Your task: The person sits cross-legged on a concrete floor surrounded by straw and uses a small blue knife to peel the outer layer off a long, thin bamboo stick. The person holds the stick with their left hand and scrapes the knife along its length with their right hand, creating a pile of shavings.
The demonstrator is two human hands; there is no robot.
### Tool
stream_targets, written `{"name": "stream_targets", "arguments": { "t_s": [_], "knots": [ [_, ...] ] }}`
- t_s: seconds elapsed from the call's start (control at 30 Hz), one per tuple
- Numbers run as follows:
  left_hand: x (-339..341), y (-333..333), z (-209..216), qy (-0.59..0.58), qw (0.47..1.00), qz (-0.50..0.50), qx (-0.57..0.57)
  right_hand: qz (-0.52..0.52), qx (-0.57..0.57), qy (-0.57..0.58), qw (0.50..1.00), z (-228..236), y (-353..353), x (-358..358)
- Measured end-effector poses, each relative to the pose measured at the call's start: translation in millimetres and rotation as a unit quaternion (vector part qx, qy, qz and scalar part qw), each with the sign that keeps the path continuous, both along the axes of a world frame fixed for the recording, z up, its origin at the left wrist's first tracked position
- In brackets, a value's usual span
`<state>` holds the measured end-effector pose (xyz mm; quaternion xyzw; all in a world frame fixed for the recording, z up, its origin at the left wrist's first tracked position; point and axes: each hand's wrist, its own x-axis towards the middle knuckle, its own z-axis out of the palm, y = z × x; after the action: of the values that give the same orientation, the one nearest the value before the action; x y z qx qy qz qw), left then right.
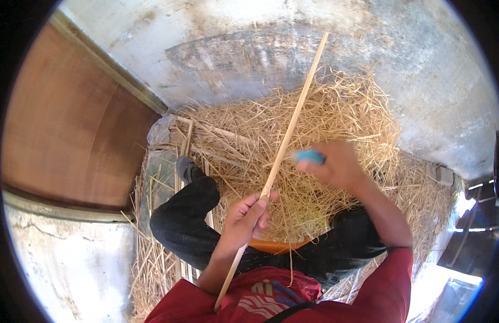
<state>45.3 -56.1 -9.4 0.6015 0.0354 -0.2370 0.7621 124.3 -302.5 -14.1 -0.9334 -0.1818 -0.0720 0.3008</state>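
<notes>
A long, pale wooden strip (295,119) slants from beside my left forearm up toward the wall. My left hand (246,216) is closed around its lower part, thumb along the strip. To the right of the strip, my right hand (335,166) is closed on a tool with a blue handle (310,156). Motion blurs this hand, and a faint pale tip, perhaps a blade, points from the handle toward the strip. Whether the tip touches the strip, I cannot tell.
Loose straw or shavings (341,118) are heaped ahead of me and around my legs. Cut sticks (222,132) lie at the left of the heap. A stained wall (233,59) rises behind it, and a brown wooden panel (72,118) stands at the left. Something orange (279,246) shows between my legs.
</notes>
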Motion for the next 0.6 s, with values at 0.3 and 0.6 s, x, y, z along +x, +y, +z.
{"name": "stream_targets", "arguments": {
  "t_s": [0.3, 0.6],
  "knots": [
    [-18.2, -13.5, 23.8, -0.053, 0.994, -0.035, 0.089, -0.110, -0.054, -0.068, 0.990, -8.0, -2.6, 25.9],
    [-21.1, -14.1, 27.6, -0.129, 0.982, 0.001, 0.139, -0.005, -0.100, -0.147, 0.984, -2.7, 7.6, 14.9]
  ]
}}
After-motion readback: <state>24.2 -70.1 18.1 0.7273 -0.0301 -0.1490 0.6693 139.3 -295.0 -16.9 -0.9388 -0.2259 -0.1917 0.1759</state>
